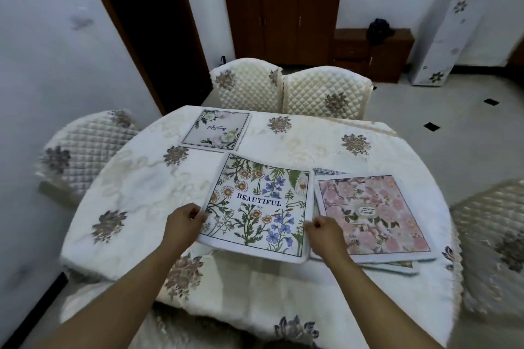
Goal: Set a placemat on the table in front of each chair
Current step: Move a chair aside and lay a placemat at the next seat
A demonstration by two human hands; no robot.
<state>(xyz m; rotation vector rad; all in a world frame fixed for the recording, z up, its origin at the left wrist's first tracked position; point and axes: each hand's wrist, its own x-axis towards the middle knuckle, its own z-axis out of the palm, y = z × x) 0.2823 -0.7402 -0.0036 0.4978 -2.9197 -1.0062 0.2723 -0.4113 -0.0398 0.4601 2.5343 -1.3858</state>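
Two hands are seen in the head view, each pinched on one side edge of the wildflower placemat [256, 204] printed "BEAUTIFUL": the left hand [184, 222] is closed on its edge at nine o'clock, the right hand [323, 231] on its edge at three o'clock. The mat is held just over the table [136, 178], near the middle, with its near edge sagging a little between the grips, so it is judged light, thin and limp rather than stiff. A two-sided hold at the edges is judged best, so that it is kept flat while carried. At three o'clock from it, the pink placemat [374, 212] is lying on top of a small stack of further mats. At eleven o'clock, the white-flowered placemat [217, 130] is laid before the far left chair [245, 83]. No mat is seen before the far right chair [326, 93] beside it, at one o'clock.
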